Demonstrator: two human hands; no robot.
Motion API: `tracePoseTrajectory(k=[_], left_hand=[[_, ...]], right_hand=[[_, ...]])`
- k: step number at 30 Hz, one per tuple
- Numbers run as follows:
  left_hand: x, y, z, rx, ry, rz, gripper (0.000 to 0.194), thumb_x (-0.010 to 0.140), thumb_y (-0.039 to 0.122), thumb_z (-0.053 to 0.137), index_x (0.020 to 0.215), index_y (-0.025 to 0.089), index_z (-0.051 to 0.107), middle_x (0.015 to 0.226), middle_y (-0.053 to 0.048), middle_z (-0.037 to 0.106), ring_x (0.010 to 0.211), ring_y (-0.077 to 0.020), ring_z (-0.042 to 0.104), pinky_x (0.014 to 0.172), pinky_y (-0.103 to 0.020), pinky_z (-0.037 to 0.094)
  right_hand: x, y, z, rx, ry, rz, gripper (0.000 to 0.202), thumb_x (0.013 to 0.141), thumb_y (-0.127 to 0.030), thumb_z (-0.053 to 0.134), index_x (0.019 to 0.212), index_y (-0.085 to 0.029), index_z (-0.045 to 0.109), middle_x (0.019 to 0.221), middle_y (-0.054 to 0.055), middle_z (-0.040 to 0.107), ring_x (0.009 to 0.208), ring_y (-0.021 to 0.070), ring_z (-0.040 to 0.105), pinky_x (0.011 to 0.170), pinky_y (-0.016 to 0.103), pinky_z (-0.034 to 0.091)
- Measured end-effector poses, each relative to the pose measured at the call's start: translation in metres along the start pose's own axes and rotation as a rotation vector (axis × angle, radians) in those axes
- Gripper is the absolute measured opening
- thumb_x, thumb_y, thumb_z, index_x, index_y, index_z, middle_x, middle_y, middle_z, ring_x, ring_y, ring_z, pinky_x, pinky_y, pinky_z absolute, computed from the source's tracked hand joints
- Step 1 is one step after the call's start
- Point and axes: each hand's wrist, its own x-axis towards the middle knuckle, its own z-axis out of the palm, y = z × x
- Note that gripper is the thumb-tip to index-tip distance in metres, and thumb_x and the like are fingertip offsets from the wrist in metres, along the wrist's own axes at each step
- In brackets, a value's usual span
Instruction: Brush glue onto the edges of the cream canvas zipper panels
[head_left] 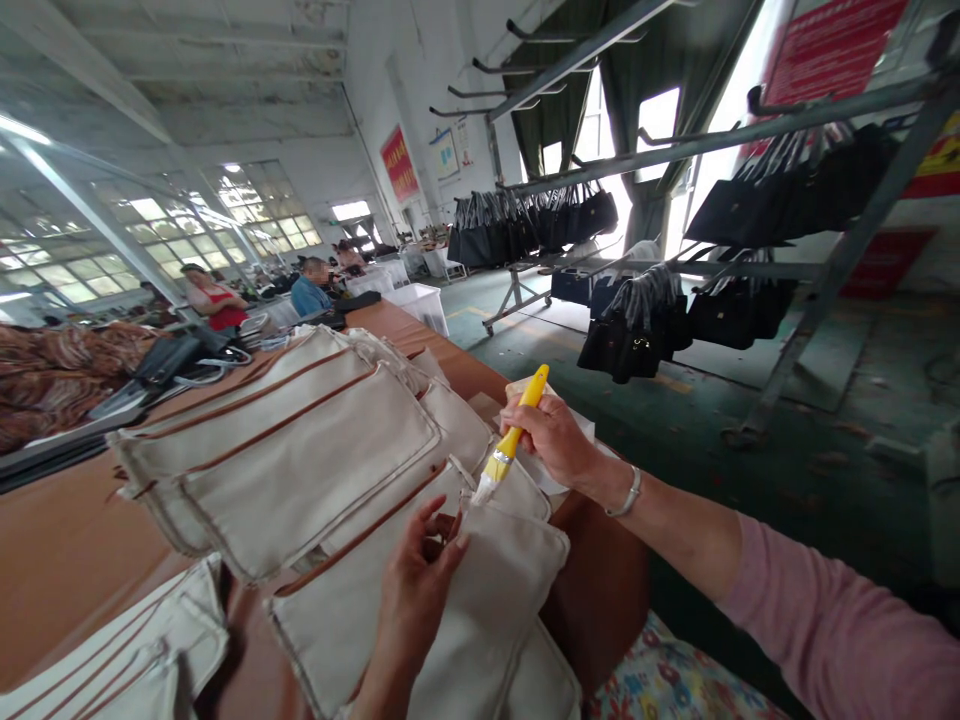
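My right hand (pixel 551 435) is closed around a yellow-handled brush (pixel 510 440), its pale bristles angled down to the top edge of a cream bag panel (pixel 495 590). Close to the bristle tips, my left hand (pixel 424 570) has its thumb and fingers curled at the brown-trimmed edge of that panel; whether something small is pinched there is hard to see. More cream panels with brown trim (pixel 315 430) lie stacked and overlapping just beyond.
Further cream panels (pixel 172 630) lie at the lower left of the brown table (pixel 45 540). Racks hung with dark bags (pixel 637 320) stand to the right. A white bin (pixel 420 305) is past the table, with people in the background.
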Motion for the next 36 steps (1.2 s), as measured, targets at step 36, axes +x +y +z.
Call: tracePoseTrajectory(k=[36], left_hand=[[0.039, -0.018, 0.043, 0.623, -0.063, -0.102, 0.032, 0.085, 0.038, 0.048, 0.09, 0.018, 0.072, 0.093, -0.013, 0.07, 0.087, -0.0296, 0.065, 0.073, -0.037, 0.044]], right_hand=[[-0.004, 0.016, -0.043, -0.088, 0.121, 0.085, 0.025, 0.076, -0.035, 0.061, 0.062, -0.015, 0.056, 0.043, -0.006, 0.038, 0.038, 0.0061, 0.026, 0.038, 0.022, 0.016]])
